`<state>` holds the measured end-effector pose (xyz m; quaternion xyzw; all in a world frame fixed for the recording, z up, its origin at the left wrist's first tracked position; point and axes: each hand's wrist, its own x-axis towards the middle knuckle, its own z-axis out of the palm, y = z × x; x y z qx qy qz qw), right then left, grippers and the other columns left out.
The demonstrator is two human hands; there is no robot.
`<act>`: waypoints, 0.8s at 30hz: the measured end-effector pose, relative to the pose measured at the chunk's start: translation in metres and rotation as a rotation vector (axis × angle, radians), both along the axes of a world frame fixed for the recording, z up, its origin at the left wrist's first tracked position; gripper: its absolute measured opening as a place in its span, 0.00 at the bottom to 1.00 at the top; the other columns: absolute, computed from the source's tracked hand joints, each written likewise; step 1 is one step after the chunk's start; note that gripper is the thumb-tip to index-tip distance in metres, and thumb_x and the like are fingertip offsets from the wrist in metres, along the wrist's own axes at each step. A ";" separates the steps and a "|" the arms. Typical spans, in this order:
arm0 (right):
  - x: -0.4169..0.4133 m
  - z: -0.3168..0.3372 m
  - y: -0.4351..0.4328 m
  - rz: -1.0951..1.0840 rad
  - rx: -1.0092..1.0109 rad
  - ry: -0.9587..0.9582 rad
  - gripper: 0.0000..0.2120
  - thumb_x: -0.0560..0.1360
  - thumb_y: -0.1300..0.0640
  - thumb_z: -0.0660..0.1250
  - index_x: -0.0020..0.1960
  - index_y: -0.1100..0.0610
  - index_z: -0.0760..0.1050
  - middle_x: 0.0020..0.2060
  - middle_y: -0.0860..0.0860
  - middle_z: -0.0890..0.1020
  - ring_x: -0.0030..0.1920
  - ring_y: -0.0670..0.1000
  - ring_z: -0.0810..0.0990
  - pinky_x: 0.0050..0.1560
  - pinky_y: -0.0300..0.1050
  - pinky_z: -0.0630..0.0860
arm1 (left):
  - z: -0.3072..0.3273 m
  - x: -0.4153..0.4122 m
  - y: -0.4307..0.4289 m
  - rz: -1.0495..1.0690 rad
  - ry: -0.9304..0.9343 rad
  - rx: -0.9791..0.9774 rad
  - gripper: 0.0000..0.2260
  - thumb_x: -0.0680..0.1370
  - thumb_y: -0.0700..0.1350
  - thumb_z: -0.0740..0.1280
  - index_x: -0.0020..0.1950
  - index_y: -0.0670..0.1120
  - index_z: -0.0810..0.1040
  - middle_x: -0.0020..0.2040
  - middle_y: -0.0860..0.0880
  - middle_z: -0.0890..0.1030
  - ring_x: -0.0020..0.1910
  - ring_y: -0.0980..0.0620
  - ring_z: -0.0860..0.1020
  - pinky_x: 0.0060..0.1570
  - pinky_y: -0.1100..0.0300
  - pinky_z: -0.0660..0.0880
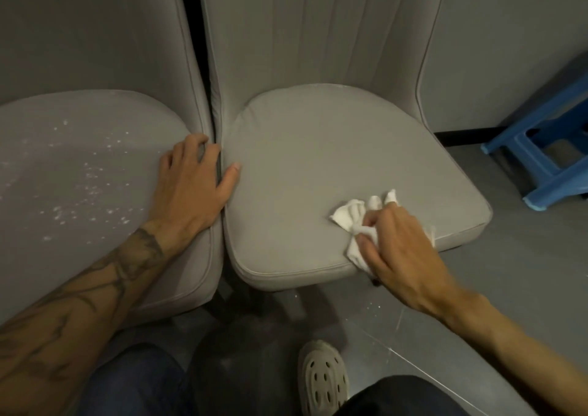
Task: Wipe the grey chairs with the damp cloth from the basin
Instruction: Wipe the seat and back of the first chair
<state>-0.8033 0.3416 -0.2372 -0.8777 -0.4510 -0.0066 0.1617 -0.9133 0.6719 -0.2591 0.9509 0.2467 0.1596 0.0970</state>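
Two grey upholstered chairs stand side by side. The left chair (82, 161) has white specks scattered over its seat. The right chair (318, 148) has a plain seat cushion. My right hand (401, 250) grips a crumpled white cloth (353, 218) and presses it on the front right part of the right seat. My left hand (191, 183) rests flat at the gap between the chairs, fingers on the left seat's edge and thumb touching the right cushion. No basin is in view.
A blue plastic stool (547, 154) stands on the grey floor to the right of the chairs. My foot in a beige perforated clog (323, 377) is on the floor below the right chair. White specks lie on the floor near it.
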 end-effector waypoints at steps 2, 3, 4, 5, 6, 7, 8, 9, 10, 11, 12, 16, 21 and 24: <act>-0.017 -0.003 0.031 0.001 0.014 -0.024 0.10 0.83 0.47 0.57 0.56 0.52 0.68 0.49 0.50 0.71 0.46 0.52 0.69 0.50 0.48 0.66 | 0.001 0.001 -0.001 0.004 0.002 -0.010 0.25 0.83 0.61 0.56 0.66 0.42 0.75 0.69 0.40 0.71 0.67 0.37 0.71 0.67 0.41 0.67; -0.027 -0.003 0.050 0.040 0.027 -0.049 0.11 0.83 0.47 0.57 0.57 0.54 0.70 0.50 0.52 0.72 0.47 0.53 0.70 0.50 0.49 0.65 | 0.002 0.002 -0.001 0.004 0.005 -0.014 0.25 0.83 0.61 0.56 0.65 0.42 0.75 0.70 0.40 0.71 0.67 0.37 0.71 0.67 0.40 0.67; -0.036 -0.004 0.066 0.099 0.031 -0.088 0.12 0.83 0.47 0.57 0.57 0.55 0.70 0.50 0.52 0.72 0.47 0.53 0.70 0.50 0.49 0.66 | 0.002 0.003 -0.001 0.005 0.007 -0.016 0.25 0.82 0.62 0.55 0.66 0.43 0.75 0.70 0.40 0.71 0.67 0.37 0.71 0.68 0.40 0.67; -0.042 -0.004 0.077 0.165 0.029 -0.118 0.13 0.84 0.47 0.56 0.58 0.55 0.71 0.50 0.52 0.73 0.47 0.52 0.70 0.50 0.49 0.66 | 0.002 0.003 -0.002 0.005 0.010 -0.018 0.25 0.82 0.62 0.55 0.66 0.43 0.75 0.70 0.40 0.71 0.67 0.37 0.71 0.68 0.40 0.67; -0.044 -0.004 0.081 0.222 0.029 -0.115 0.14 0.84 0.47 0.54 0.59 0.55 0.71 0.50 0.52 0.73 0.47 0.52 0.70 0.50 0.48 0.68 | 0.002 0.002 -0.002 0.003 0.010 -0.021 0.25 0.82 0.62 0.55 0.66 0.43 0.75 0.70 0.40 0.71 0.67 0.36 0.71 0.68 0.40 0.67; -0.042 -0.002 0.079 0.253 0.028 -0.087 0.14 0.85 0.46 0.53 0.59 0.54 0.70 0.50 0.51 0.72 0.47 0.51 0.70 0.50 0.49 0.69 | 0.003 0.002 -0.001 0.000 0.010 -0.026 0.25 0.82 0.62 0.55 0.66 0.43 0.75 0.70 0.40 0.70 0.67 0.36 0.71 0.68 0.39 0.67; -0.037 -0.001 0.072 0.260 0.028 -0.053 0.14 0.85 0.46 0.52 0.59 0.54 0.70 0.50 0.50 0.72 0.47 0.51 0.70 0.51 0.49 0.69 | 0.003 0.002 0.000 -0.003 0.012 -0.031 0.25 0.82 0.62 0.55 0.66 0.43 0.75 0.70 0.40 0.70 0.68 0.36 0.71 0.69 0.39 0.67; -0.029 0.000 0.062 0.246 0.025 -0.024 0.13 0.85 0.46 0.52 0.59 0.53 0.69 0.50 0.50 0.71 0.46 0.52 0.70 0.51 0.49 0.68 | 0.004 0.002 0.000 -0.005 0.017 -0.033 0.25 0.83 0.62 0.55 0.66 0.44 0.74 0.70 0.40 0.70 0.68 0.36 0.71 0.69 0.39 0.67; -0.019 0.001 0.050 0.217 0.018 -0.009 0.12 0.84 0.45 0.53 0.59 0.52 0.69 0.50 0.49 0.70 0.46 0.52 0.69 0.50 0.50 0.67 | 0.004 0.002 0.001 -0.008 0.024 -0.032 0.24 0.83 0.62 0.55 0.66 0.44 0.74 0.70 0.40 0.70 0.68 0.37 0.70 0.69 0.39 0.67; -0.006 0.003 0.036 0.173 0.005 -0.001 0.12 0.84 0.45 0.53 0.58 0.51 0.68 0.49 0.49 0.70 0.46 0.52 0.69 0.50 0.50 0.67 | 0.004 0.002 0.001 -0.010 0.026 -0.031 0.24 0.83 0.62 0.55 0.67 0.44 0.74 0.70 0.40 0.70 0.68 0.37 0.70 0.69 0.39 0.67; 0.009 0.004 0.022 0.117 -0.012 0.010 0.12 0.84 0.44 0.53 0.57 0.50 0.67 0.49 0.48 0.69 0.45 0.51 0.69 0.50 0.50 0.68 | 0.005 0.001 0.002 -0.007 0.023 -0.030 0.24 0.83 0.62 0.55 0.66 0.44 0.74 0.70 0.40 0.70 0.68 0.37 0.70 0.69 0.38 0.67; 0.040 0.006 0.007 -0.119 0.028 0.067 0.08 0.84 0.46 0.55 0.56 0.50 0.67 0.47 0.47 0.70 0.45 0.49 0.70 0.50 0.54 0.72 | 0.005 0.001 0.000 0.012 0.024 -0.041 0.24 0.83 0.61 0.55 0.67 0.44 0.74 0.71 0.39 0.70 0.69 0.37 0.70 0.69 0.39 0.67; 0.007 -0.005 0.074 0.107 0.028 -0.075 0.12 0.84 0.47 0.55 0.59 0.54 0.69 0.50 0.51 0.73 0.47 0.51 0.70 0.51 0.46 0.67 | 0.001 0.004 0.002 0.022 0.034 -0.023 0.24 0.83 0.61 0.55 0.67 0.44 0.74 0.71 0.40 0.71 0.69 0.37 0.71 0.68 0.39 0.68; 0.053 -0.002 0.082 0.073 -0.014 -0.034 0.13 0.84 0.47 0.55 0.59 0.56 0.69 0.51 0.53 0.74 0.50 0.55 0.72 0.53 0.49 0.66 | -0.002 0.004 0.004 0.022 0.025 -0.026 0.25 0.83 0.62 0.55 0.69 0.45 0.75 0.72 0.40 0.71 0.70 0.38 0.71 0.69 0.40 0.68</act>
